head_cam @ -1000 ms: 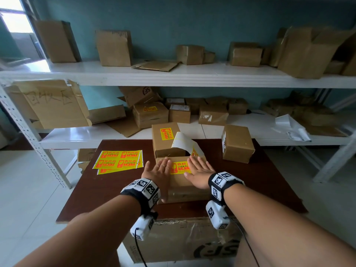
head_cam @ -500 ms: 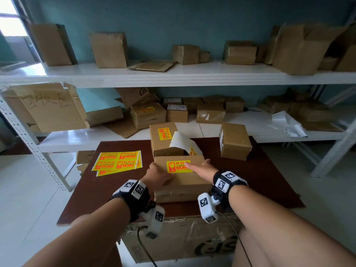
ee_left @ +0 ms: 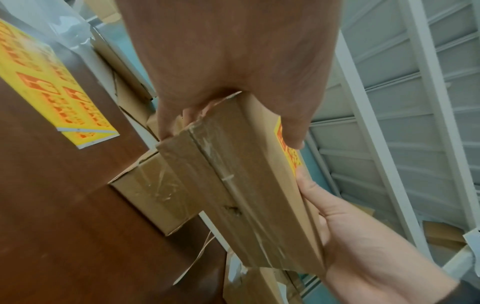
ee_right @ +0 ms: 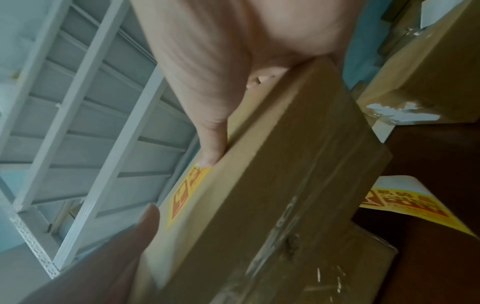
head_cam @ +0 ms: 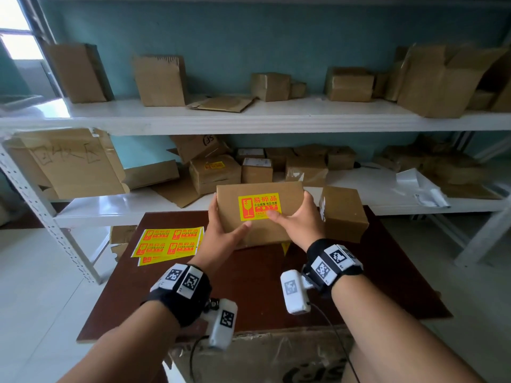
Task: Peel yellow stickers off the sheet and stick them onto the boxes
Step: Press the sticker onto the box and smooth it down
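Observation:
Both hands hold one flat cardboard box [head_cam: 290, 193] in the air above the brown table [head_cam: 262, 286]. A yellow sticker [head_cam: 259, 207] lies flat on the box's top face. My left hand [head_cam: 225, 221] grips the box's left end, thumb on top near the sticker's lower edge. My right hand [head_cam: 297, 214] grips the right end, its thumb on the sticker's lower right corner. The left wrist view shows the box [ee_left: 241, 185] from its taped side. The yellow sticker sheet [head_cam: 170, 243] lies on the table's left part. A curled, partly peeled sheet [ee_right: 405, 203] lies under the lifted box.
A second box [head_cam: 344, 214] stands on the table at the right. Another box [ee_left: 153, 193] sits on the table below the lifted one. White shelves [head_cam: 249, 120] behind the table carry several cardboard boxes. A large carton [head_cam: 262, 360] stands under the table's near edge.
The box lay on the table with both hands flat on its sticker. Both hands then gripped its ends and raised it off the table, toward the shelves.

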